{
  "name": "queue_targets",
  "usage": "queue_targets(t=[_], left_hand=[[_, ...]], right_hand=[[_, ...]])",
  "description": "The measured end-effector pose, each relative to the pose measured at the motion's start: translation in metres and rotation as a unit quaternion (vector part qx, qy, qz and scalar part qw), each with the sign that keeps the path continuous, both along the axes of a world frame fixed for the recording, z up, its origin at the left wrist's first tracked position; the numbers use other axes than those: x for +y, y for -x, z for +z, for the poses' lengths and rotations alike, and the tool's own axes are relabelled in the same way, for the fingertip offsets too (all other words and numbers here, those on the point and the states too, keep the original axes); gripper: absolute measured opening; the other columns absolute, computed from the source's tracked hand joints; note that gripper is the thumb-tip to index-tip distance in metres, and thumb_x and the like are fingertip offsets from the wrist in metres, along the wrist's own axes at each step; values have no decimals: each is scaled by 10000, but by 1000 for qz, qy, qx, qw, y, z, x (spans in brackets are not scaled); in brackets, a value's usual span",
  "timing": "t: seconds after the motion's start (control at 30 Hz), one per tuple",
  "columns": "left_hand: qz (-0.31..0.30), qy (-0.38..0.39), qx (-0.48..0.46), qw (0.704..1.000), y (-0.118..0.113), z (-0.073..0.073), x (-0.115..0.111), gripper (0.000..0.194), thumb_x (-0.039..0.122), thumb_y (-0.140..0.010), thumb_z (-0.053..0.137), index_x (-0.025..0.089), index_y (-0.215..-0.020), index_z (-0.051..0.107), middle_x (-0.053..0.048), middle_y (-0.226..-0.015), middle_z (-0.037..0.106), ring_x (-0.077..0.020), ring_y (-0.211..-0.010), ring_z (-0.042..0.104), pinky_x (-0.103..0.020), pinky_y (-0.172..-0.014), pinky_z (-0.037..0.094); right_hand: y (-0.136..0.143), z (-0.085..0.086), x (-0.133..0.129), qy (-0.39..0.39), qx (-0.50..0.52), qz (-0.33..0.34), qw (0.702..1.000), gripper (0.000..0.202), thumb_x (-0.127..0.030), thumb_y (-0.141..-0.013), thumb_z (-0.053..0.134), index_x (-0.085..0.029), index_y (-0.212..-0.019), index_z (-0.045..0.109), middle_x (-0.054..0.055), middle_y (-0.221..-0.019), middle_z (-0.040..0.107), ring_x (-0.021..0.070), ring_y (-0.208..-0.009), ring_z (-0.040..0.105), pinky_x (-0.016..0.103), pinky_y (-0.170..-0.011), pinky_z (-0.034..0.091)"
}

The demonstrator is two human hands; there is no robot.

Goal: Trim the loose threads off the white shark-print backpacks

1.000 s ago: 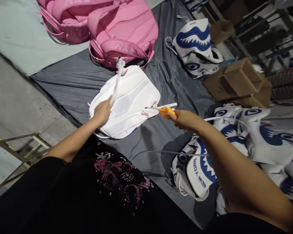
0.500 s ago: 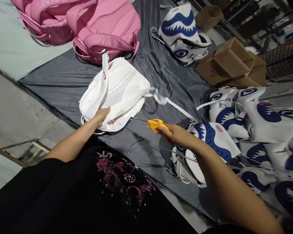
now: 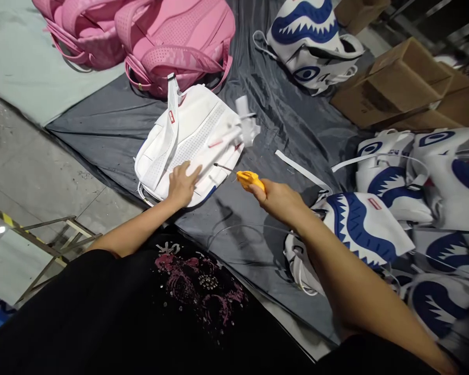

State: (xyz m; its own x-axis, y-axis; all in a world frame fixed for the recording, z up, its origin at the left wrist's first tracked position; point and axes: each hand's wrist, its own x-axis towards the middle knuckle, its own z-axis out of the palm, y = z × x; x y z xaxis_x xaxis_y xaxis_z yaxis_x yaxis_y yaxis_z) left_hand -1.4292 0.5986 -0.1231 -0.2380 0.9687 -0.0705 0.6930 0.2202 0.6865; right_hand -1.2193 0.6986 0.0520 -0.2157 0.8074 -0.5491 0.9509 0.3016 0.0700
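Observation:
A white backpack (image 3: 203,112) lies on the dark cloth in front of me, its padded back and straps facing up. My left hand (image 3: 183,186) rests on its near edge with the fingers spread. In my right hand (image 3: 281,200) is a yellow air blow gun (image 3: 250,180), its thin dark nozzle aimed at the backpack's right side, apart from it. A thin clear hose (image 3: 234,227) loops below the gun. The shoulder strap at the backpack's right end (image 3: 247,122) is smeared by motion. One strap stands up on the left, with a red label.
Pink backpacks (image 3: 180,47) lie at the back left. White backpacks with blue shark mouths (image 3: 305,31) sit at the back right, and several more (image 3: 398,182) crowd the right side. An open cardboard box (image 3: 406,83) stands behind them. Dark cloth (image 3: 97,135) covers the table.
My left hand has gone from gripping the backpack's edge to lying spread on top of it. The right strap has been flung up and left. The gun's nozzle points slightly higher.

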Motion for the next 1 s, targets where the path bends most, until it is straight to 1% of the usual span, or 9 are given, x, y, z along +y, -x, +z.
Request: queue_targets(t=[0.07, 0.13, 0.27, 0.37, 0.47, 0.57, 0.7, 0.83, 1.0], left_hand=[[-97, 8, 17, 995, 1, 1, -6, 395, 290, -933, 536, 291, -1315, 636, -112, -1596, 296, -380, -1415, 293, -593, -1102, 299], [-112, -5, 3, 994, 17, 5, -13, 396, 334, -927, 552, 259, -1306, 635, -120, -1602, 284, -378, -1439, 257, -598, -1127, 264], [143, -80, -96, 982, 85, 11, -14, 402, 291, -912, 540, 177, -1295, 581, -147, -1454, 457, -287, -1386, 371, -485, -1158, 313], [316, 41, -307, 897, 129, 12, 4, 178, 223, -907, 522, 152, -1046, 607, -100, -1052, 621, -200, -1057, 595, -393, -992, 504], [370, 189, -486, 769, 153, 14, 25, 128, 230, -960, 465, 163, -899, 556, -35, -761, 545, -141, -744, 594, -308, -756, 594], [371, 250, -573, 687, 166, 16, 36, 163, 301, -977, 483, 163, -910, 539, -37, -730, 511, -131, -650, 574, -222, -557, 572], [326, 255, -684, 601, 174, 16, 34, 199, 322, -994, 463, 141, -959, 538, -37, -745, 538, -86, -546, 552, -121, -374, 424], [236, 305, -714, 585, 172, 13, 33, 216, 333, -967, 529, 129, -1031, 562, -27, -718, 567, -117, -538, 588, -168, -382, 470], [201, 310, -719, 589, 172, -1, 36, 307, 430, -969, 516, 147, -1079, 558, -53, -825, 642, -153, -667, 662, -243, -524, 573]], right_hand=[[-3, -4, -21, -7, -14, -10, 1000, 531, -572, -1004, 275, -181, -1101, 621, 162, -996, 710, 300, -908, 661, 305, -625, 374], [-4, -10, -45, -11, -30, -29, 999, 523, -561, -1011, 266, -178, -1131, 602, 170, -1007, 712, 301, -910, 670, 307, -620, 370], [7, -27, -99, 70, -41, -58, 995, 502, -544, -1023, 252, -194, -1171, 580, 161, -1006, 723, 305, -910, 687, 314, -614, 376], [25, -41, -130, 91, -37, -91, 991, 500, -537, -1029, 235, -192, -1175, 566, 163, -1015, 722, 316, -931, 690, 322, -626, 394], [44, -58, -153, 96, -38, -122, 987, 491, -545, -1027, 249, -189, -1166, 557, 174, -996, 722, 299, -915, 701, 318, -647, 416], [67, -79, -170, 86, -42, -156, 983, 453, -514, -1035, 270, -175, -1163, 541, 169, -954, 725, 273, -870, 712, 306, -654, 428], [102, -107, -184, 39, -49, -178, 982, 392, -452, -1051, 298, -152, -1129, 537, 132, -921, 727, 245, -834, 718, 279, -654, 423], [119, -122, -190, 19, -44, -181, 982, 380, -451, -1048, 323, -145, -1130, 534, 124, -893, 724, 236, -813, 717, 261, -625, 394], [129, -133, -191, 17, -35, -185, 982, 377, -454, -1045, 345, -142, -1109, 546, 121, -887, 725, 237, -811, 711, 261, -584, 330]])
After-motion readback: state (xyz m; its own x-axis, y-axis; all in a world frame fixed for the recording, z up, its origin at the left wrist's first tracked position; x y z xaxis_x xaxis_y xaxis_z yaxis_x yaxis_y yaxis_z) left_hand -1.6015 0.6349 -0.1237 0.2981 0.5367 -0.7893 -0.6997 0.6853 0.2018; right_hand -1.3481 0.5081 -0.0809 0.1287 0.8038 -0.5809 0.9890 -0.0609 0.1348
